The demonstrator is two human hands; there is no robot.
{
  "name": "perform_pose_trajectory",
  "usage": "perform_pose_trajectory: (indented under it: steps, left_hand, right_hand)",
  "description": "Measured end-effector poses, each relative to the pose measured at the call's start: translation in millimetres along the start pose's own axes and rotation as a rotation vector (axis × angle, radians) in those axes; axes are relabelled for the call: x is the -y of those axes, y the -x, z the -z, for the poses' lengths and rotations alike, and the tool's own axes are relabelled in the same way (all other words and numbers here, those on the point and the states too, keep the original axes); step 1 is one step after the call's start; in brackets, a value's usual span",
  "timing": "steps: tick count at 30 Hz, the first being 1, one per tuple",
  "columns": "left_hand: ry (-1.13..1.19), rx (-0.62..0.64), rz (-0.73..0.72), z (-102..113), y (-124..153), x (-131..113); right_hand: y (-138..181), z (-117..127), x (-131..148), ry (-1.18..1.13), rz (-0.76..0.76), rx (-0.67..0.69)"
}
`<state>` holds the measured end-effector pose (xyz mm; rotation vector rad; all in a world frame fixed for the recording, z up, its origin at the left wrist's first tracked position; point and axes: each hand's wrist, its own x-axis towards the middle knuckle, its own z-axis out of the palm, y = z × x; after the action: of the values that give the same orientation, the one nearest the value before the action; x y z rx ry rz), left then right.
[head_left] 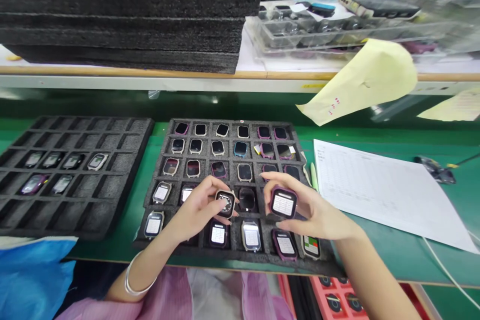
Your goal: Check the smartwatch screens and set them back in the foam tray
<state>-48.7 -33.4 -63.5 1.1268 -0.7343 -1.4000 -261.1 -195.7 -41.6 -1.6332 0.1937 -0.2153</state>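
My left hand (pixel 197 212) is closed on a beige-cased watch body (pixel 225 203) with a round dial lit on its screen, held just above the black foam tray (pixel 236 255). My right hand (pixel 311 207) grips a purple-cased watch body (pixel 283 203) whose screen shows white text. Both hover over the tray's lower rows, where several watch bodies with lit screens sit in pockets. The upper rows hold several more with dark screens.
A second black foam tray (pixel 93 210) at left holds several watch bodies. A printed sheet (pixel 378 185) lies right of the trays on the green mat. Stacked black foam (pixel 127 15), clear plastic trays (pixel 337 30) and yellow paper (pixel 367 80) sit on the shelf behind.
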Motion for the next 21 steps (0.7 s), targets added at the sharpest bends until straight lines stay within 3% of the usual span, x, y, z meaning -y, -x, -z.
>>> perform_pose_trajectory:
  steps: [5, 9, 13, 17, 21]
  left_hand:
    - [-0.015, -0.007, -0.015, -1, 1, 1]
    - [-0.019, -0.002, -0.019, 1, 2, 3]
    - [-0.042, 0.008, -0.017, 3, 4, 4]
    - [-0.066, 0.021, -0.014, 4, 6, 4]
    - [-0.068, 0.032, -0.033, 5, 8, 4]
  right_hand:
    - [9, 18, -15, 0.48, -0.167, -0.052]
    - [13, 25, -31, 0.766, -0.102, -0.099]
    - [23, 29, -29, 1.037, -0.07, -0.082]
    - [27, 25, -22, 1.135, -0.152, -0.011]
    - [21, 17, -18, 1.123, -0.17, -0.05]
